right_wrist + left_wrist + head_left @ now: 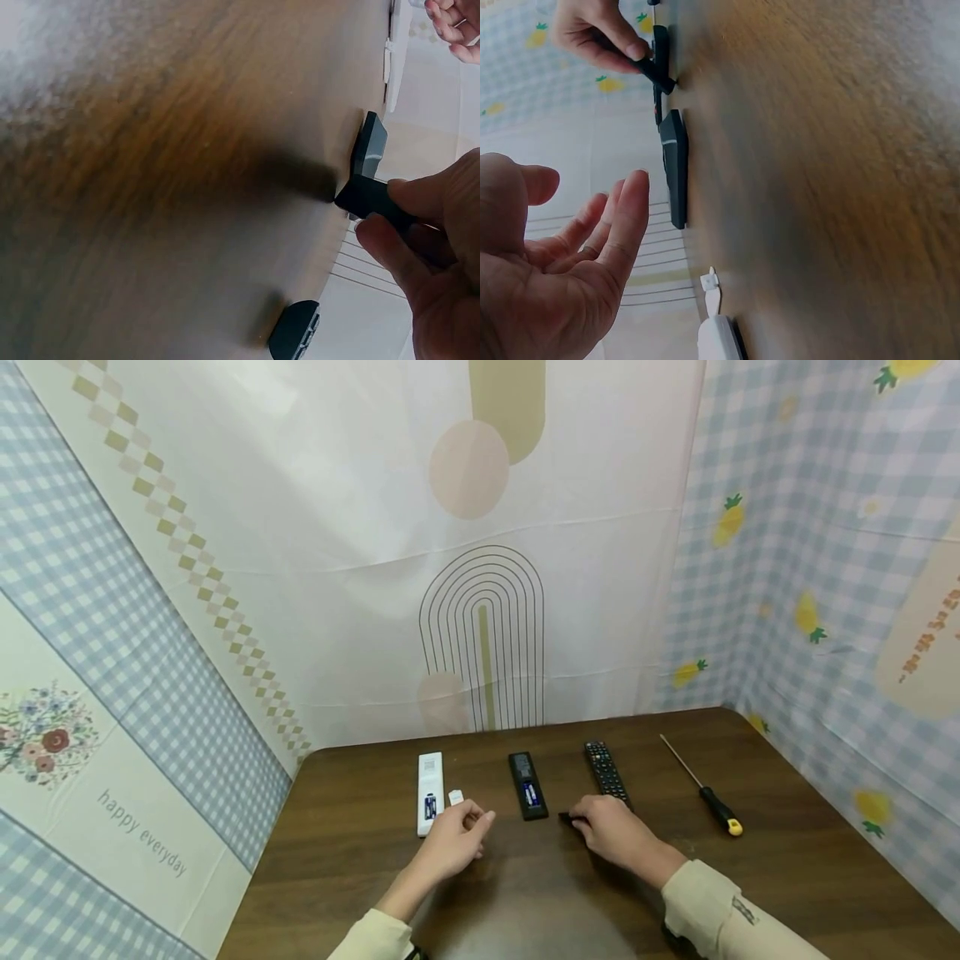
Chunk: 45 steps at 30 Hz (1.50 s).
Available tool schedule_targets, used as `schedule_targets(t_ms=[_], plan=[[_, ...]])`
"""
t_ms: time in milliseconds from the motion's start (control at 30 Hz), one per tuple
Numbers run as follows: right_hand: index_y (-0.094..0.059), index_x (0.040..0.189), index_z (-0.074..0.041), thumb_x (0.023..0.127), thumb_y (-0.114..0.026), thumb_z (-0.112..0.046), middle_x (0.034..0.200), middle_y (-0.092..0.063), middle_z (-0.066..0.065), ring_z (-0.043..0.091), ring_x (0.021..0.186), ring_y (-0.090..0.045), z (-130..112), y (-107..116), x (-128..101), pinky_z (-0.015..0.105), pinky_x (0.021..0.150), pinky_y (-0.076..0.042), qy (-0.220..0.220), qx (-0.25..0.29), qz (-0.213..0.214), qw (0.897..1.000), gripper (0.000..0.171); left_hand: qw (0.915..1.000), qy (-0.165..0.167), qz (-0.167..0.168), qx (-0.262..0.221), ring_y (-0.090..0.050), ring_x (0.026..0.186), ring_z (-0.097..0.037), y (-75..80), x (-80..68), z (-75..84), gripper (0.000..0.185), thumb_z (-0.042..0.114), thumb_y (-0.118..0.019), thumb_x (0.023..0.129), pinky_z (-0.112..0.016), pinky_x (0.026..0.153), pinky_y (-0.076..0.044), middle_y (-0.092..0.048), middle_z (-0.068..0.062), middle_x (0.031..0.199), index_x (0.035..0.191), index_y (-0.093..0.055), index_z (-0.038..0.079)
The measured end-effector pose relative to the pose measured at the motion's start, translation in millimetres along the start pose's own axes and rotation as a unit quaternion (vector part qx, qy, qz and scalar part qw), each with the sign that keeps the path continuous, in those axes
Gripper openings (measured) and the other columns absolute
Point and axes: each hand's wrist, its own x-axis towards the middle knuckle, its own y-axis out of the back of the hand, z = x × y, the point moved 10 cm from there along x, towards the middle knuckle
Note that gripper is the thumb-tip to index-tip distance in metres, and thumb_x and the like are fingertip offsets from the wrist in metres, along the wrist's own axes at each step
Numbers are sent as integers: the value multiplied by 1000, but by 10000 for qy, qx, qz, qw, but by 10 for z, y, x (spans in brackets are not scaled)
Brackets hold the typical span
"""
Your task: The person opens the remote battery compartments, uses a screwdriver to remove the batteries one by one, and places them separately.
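Over brown table [360, 877], right fingers [390, 251] pinch black cover [371, 196]; left fingers [622, 217] loose, empty.

My right hand [615, 831] covers the near end of the buttoned remote [604, 771] and most of the small black cover [567, 817] I pinch, so only its tip shows in the head view. In the right wrist view the bench [172, 172] is smeared with blur (no grain readable). The white remote [718, 339] is cut by the lower edge in the left wrist view. Print on the middle remote [528, 785] is too small to read.
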Motion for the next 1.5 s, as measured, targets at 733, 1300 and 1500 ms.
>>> schedule_targets(t_ms=[733,1300,1500], plan=[[-78,109,5,95,-72,3,112,-76,17,32,103,-77,-78,-274,59,43,88,-65,712,-924,-463,9921,15,9978,-104,-199,-623,-70,70,-18,37,-74,45,36,34,-62,109,-42,68,-65,-73,-24,99,116,-67,-1],[-69,132,9,102,-69,-6,143,-66,27,41,129,-69,67,-407,158,51,105,-59,260,-664,-1051,9919,33,9953,-251,-201,-909,-72,74,-23,43,-65,83,36,31,-62,110,-33,65,-64,-73,-26,99,119,-66,-4],[-63,141,8,104,-66,-6,153,-60,26,41,139,-62,72,-417,143,53,111,-54,106,-587,-1215,9908,39,9945,-219,-163,-1007,-72,74,-25,52,-67,33,38,31,-62,110,-34,65,-65,-73,-25,99,121,-65,-5]])
